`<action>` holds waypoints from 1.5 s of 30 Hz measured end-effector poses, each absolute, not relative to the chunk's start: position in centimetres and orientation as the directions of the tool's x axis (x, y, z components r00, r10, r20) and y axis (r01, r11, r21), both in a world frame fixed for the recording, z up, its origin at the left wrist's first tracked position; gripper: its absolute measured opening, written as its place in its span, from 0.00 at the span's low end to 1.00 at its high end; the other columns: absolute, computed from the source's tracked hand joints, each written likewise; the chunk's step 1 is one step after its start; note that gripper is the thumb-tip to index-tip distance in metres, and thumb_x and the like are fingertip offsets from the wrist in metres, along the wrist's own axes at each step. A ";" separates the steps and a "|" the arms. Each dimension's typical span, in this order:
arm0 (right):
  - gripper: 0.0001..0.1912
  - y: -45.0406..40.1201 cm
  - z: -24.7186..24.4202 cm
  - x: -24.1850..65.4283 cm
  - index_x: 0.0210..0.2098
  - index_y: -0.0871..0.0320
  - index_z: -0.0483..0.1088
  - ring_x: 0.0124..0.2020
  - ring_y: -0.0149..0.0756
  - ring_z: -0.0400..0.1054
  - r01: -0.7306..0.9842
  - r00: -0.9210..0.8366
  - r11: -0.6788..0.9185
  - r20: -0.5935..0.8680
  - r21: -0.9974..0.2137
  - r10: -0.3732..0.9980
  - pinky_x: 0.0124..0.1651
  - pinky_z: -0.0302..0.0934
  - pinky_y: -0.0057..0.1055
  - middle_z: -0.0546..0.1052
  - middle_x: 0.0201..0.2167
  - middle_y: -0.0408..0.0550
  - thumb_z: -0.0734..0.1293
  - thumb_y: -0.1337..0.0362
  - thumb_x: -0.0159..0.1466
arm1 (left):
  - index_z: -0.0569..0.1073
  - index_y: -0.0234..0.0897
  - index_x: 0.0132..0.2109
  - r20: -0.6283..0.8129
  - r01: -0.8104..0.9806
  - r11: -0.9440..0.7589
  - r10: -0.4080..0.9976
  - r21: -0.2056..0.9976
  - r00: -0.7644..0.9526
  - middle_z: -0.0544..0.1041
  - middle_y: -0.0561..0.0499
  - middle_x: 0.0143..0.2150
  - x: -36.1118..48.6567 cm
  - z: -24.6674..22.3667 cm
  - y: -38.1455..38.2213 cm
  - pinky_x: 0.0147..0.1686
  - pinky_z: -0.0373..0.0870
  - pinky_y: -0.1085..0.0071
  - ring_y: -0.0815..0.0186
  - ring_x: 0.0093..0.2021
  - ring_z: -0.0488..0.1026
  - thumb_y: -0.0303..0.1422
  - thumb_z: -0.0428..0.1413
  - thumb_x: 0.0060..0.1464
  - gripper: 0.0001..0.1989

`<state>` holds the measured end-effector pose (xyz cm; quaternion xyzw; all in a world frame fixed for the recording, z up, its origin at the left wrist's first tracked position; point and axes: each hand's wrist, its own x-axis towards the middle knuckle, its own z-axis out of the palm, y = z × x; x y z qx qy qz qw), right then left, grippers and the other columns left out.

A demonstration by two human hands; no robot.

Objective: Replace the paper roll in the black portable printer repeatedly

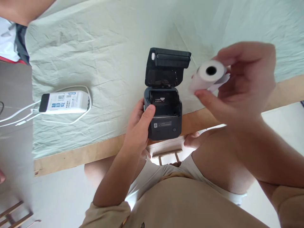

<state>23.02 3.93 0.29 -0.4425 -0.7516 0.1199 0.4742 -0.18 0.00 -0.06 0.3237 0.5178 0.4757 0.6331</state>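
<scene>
My left hand (140, 123) grips the left side of a small black label printer (165, 129), its thumb on the rim of the paper bay. The printer's lid (163, 74) stands raised, so the bay shows; I see no roll in it. Off to the right, my right hand (242, 79) holds a white paper roll (204, 77) between thumb and fingers, apart from the printer. The roll's dark hollow core faces me, and a loose paper end sticks out at its right. Some of the right fingers are hidden behind the roll.
On the left of the pale green cloth (114, 63) lies a white power strip (66, 102) with white cables. The table's wooden edge (80, 158) runs along my side. Another person's arm (26, 9) reaches in at the top left. A wooden stool (16, 215) stands at the lower left.
</scene>
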 end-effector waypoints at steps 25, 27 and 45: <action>0.05 2.7 -0.3 19.8 0.41 0.48 0.70 0.40 0.41 0.81 0.375 -0.364 0.834 0.763 -0.405 0.534 0.40 0.72 0.45 0.84 0.38 0.43 0.67 0.56 0.72 | 0.65 0.49 0.71 -0.367 -0.271 0.369 0.928 0.889 0.060 0.81 0.45 0.66 -0.5 1.0 -0.4 0.54 0.85 0.58 0.45 0.64 0.82 0.36 0.77 0.49 0.47; 0.07 3.3 -0.3 20.4 0.49 0.45 0.70 0.47 0.45 0.81 0.492 -0.238 0.718 0.717 -0.492 0.655 0.43 0.76 0.47 0.84 0.48 0.47 0.67 0.59 0.71 | 0.64 0.47 0.72 -0.345 -0.271 0.351 0.936 0.896 0.072 0.81 0.43 0.66 -0.5 0.8 -0.3 0.55 0.85 0.56 0.44 0.63 0.82 0.34 0.77 0.46 0.49; 0.25 3.4 -0.8 21.6 0.64 0.39 0.68 0.67 0.53 0.74 0.488 -0.408 0.548 0.378 -0.679 0.831 0.64 0.76 0.57 0.78 0.66 0.48 0.71 0.53 0.68 | 0.67 0.47 0.73 -0.257 -0.236 0.283 0.957 0.930 0.138 0.80 0.42 0.68 -1.2 -0.5 -0.3 0.63 0.82 0.52 0.40 0.69 0.77 0.31 0.75 0.47 0.48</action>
